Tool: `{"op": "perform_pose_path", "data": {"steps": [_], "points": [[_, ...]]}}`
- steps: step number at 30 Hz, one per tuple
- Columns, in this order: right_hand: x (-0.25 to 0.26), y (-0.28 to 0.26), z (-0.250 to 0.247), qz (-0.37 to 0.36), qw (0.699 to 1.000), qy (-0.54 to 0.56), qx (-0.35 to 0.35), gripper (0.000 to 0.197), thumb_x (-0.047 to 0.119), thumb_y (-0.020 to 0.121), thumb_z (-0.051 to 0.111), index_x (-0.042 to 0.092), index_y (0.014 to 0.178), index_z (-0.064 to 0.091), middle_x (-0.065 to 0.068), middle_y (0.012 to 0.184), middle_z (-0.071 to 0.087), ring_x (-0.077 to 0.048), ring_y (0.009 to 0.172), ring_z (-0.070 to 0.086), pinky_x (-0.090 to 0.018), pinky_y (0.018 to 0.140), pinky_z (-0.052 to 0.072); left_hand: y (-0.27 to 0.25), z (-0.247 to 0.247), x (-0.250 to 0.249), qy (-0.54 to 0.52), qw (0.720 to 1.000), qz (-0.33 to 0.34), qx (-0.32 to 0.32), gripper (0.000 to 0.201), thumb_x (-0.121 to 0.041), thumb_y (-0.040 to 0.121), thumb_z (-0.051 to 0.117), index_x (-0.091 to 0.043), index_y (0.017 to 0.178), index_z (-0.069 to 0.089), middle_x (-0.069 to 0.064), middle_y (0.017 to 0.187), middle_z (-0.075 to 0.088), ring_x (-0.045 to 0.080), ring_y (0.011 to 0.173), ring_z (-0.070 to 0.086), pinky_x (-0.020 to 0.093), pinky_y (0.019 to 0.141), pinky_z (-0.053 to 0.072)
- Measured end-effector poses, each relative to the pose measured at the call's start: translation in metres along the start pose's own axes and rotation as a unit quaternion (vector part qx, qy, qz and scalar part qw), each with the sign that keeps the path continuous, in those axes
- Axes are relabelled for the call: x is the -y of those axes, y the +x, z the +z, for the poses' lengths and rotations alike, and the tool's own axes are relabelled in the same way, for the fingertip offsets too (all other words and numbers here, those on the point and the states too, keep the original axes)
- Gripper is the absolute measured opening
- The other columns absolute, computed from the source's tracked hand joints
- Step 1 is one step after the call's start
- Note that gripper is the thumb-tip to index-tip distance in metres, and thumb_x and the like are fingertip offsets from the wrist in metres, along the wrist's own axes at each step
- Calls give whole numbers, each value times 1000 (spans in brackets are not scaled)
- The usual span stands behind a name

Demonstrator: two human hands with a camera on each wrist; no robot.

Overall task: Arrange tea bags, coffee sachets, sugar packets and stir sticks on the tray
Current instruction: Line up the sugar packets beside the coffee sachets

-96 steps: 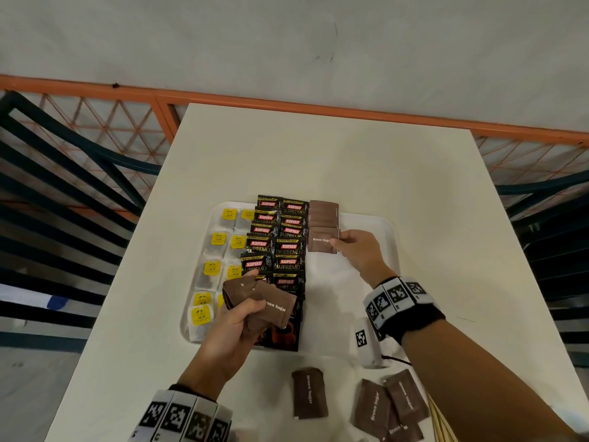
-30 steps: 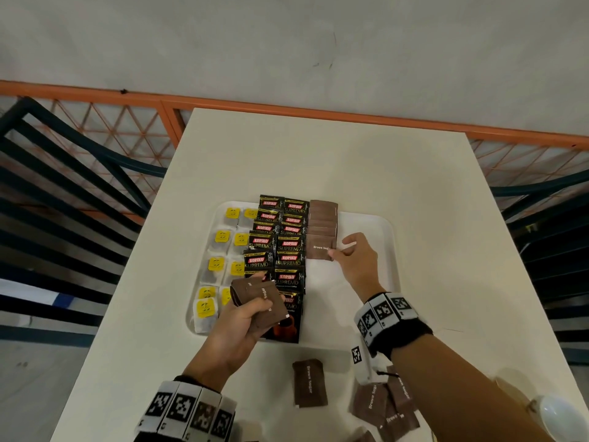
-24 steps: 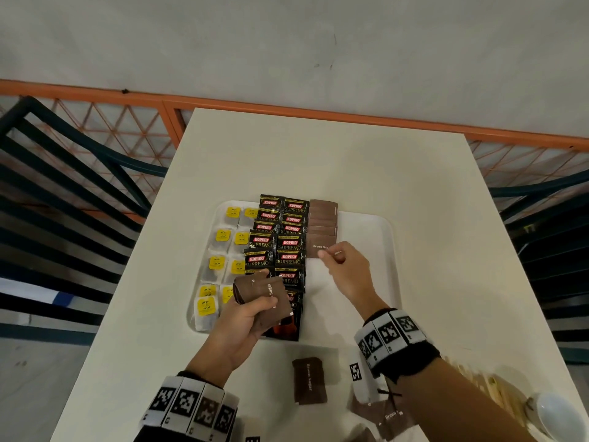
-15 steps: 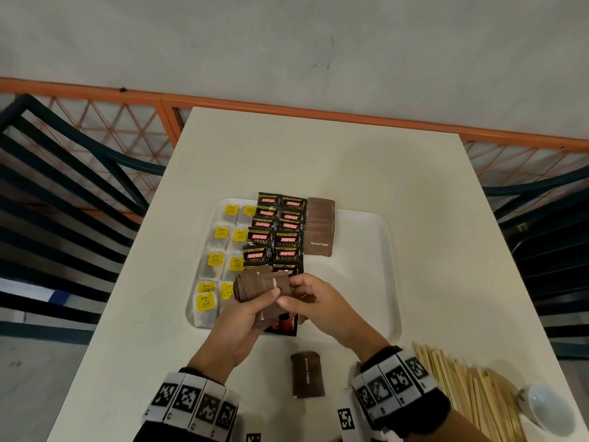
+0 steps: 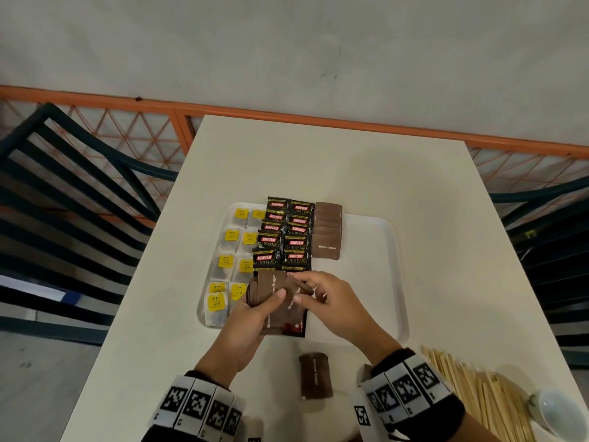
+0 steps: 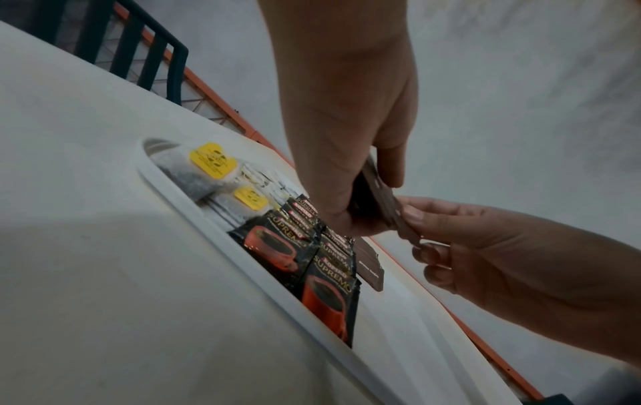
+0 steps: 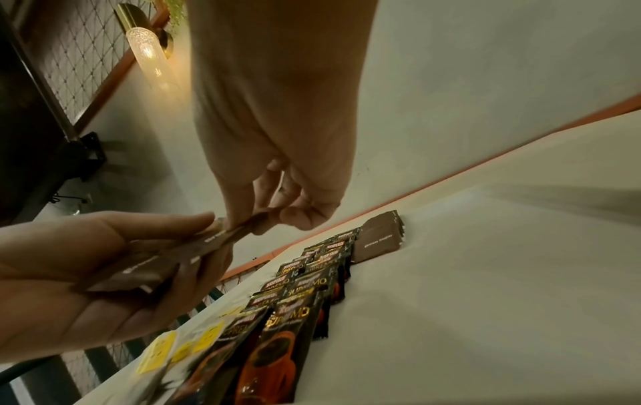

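My left hand [image 5: 255,309] grips a fanned stack of brown sugar packets [image 5: 276,293] above the near part of the white tray [image 5: 393,269]. My right hand [image 5: 322,293] pinches the edge of one packet in that stack [image 7: 243,231]. On the tray lie two columns of yellow-tagged tea bags [image 5: 230,247], two overlapping columns of black coffee sachets [image 5: 288,236], and a short overlapping row of brown sugar packets [image 5: 327,237]. In the left wrist view the stack [image 6: 378,200] sits between thumb and fingers of my left hand.
One loose brown sugar packet [image 5: 315,374] lies on the table near the tray's front edge. A pile of wooden stir sticks [image 5: 478,390] and a small white cup [image 5: 556,413] sit at the near right. Dark chairs [image 5: 79,193] flank the table.
My right hand let go of a packet laid at the near end of the sugar row, drew back toward me, and now pinches a packet in the left hand's stack.
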State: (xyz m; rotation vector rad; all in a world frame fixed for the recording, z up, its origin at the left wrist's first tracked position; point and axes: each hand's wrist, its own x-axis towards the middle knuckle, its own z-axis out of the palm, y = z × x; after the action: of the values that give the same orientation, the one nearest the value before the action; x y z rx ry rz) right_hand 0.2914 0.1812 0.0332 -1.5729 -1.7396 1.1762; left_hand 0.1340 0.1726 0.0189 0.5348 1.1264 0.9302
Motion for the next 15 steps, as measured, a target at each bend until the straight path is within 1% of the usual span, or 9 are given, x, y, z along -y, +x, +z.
{"op": "perform_pose_path", "data": {"steps": [2,5,7,9,10,12,14,15], "points": [[-2,0,-3,4,1000,-5,-14,26,19,86,63,19,112,62,21,83,52,-3,75,50,-4,63,37,0,-1,-1,9,1000,10,2,26,5,82,59,-13,100,64,1,80,75,15,72,72,25,54,56],[-8,0,-6,12,999,6,-37,15,19,86,63,15,100,68,9,88,59,-3,77,52,-6,65,38,1,0,-1,2,1000,26,-13,30,10,80,60,-14,99,63,1,79,75,14,71,71,24,56,56],[-12,2,-10,24,999,16,-28,12,19,86,63,15,96,69,6,87,62,-4,77,55,-7,65,40,2,1,0,-11,999,27,-25,27,7,81,60,-14,98,63,1,79,74,13,70,71,24,56,56],[-16,4,-15,45,998,52,2,8,15,87,62,14,92,68,6,79,63,-3,68,56,-9,60,43,2,0,1,-30,999,17,-35,22,3,84,58,-14,97,64,2,78,74,12,66,71,23,53,56],[-19,5,-18,59,995,76,1,6,13,87,61,13,90,66,5,75,63,-3,64,56,-10,58,45,3,0,2,-38,998,12,-39,20,1,85,58,-14,97,64,3,78,73,12,64,70,22,53,55],[-28,10,-23,95,985,133,-45,5,7,87,60,11,85,63,2,71,62,-8,62,55,-14,57,48,2,-2,2,-49,998,4,-44,18,0,86,57,-12,98,63,6,79,71,11,62,69,22,54,56],[-39,18,-28,132,969,178,-109,13,4,88,58,14,79,60,-1,69,61,-12,62,53,-16,57,49,2,-4,1,-55,998,-3,-44,17,-1,86,57,-12,98,63,7,79,70,12,63,68,23,57,57],[-45,23,-30,148,963,182,-135,16,4,88,57,16,77,58,-2,69,61,-13,61,52,-18,57,48,1,-5,1,-59,997,-6,-42,17,-2,87,56,-12,99,63,7,80,70,13,64,68,24,58,57]]}}
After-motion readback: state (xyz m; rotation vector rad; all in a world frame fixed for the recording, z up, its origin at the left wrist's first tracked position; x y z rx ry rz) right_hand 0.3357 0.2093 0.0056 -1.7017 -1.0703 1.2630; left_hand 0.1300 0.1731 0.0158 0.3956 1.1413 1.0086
